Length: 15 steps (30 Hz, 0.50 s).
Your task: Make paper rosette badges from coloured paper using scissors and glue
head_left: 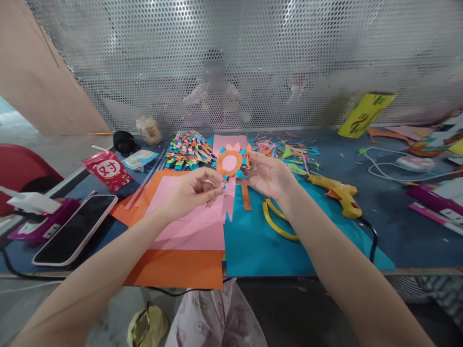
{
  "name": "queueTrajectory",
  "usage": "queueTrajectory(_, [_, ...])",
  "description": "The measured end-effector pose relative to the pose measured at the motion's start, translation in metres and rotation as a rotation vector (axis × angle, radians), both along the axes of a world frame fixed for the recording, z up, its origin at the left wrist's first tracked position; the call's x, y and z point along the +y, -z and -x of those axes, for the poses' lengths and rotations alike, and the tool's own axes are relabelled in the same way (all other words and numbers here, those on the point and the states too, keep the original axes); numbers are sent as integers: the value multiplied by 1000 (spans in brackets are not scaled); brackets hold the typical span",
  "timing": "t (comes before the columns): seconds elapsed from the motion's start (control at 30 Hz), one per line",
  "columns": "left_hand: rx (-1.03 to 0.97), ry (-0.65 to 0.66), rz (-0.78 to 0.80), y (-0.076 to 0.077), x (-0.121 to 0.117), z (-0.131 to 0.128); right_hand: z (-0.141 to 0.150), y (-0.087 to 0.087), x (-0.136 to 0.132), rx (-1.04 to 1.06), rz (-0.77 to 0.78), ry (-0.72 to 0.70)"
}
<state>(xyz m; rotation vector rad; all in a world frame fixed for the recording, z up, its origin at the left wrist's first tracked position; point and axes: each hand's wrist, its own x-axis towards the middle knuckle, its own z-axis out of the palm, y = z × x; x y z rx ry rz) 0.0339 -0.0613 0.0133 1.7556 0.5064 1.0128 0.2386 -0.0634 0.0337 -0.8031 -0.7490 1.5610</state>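
Observation:
A paper rosette (235, 160) with a pink centre, an orange ring and pink, blue and orange loops is held up over the paper sheets. Pink and orange paper tails hang below it. My right hand (269, 176) grips the rosette's right edge between thumb and fingers. My left hand (198, 190) is at its lower left, fingers curled and thumb near the fingertips; whatever is pinched there is too small to make out. Underneath lie pink paper (188, 231), orange paper (173, 270) and blue paper (267, 255). Yellow-handled scissors (273, 226) lie partly behind my right forearm.
A yellow glue gun (340, 195) with a black cord lies on the right. Paper loops (190, 150) are heaped at the back, beside scattered paper strips (289, 149). At left are a phone (77, 229), a red packet (107, 169) and a purple power strip (47, 221).

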Motion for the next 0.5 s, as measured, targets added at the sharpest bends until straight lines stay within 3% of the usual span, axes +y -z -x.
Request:
queueTrajectory(0.2, [-105, -176, 6, -4, 15, 5, -3, 3, 3, -77, 54, -63])
queueTrajectory(0.33, [-205, -96, 132, -18, 9, 6, -8, 14, 12, -122, 89, -179])
queueTrajectory(0.43, [-136, 14, 195, -26, 2, 21, -12, 18, 17, -87, 97, -203])
queueTrajectory(0.5, [-45, 111, 137, -27, 3, 39, -15, 17, 19, -67, 108, -151])
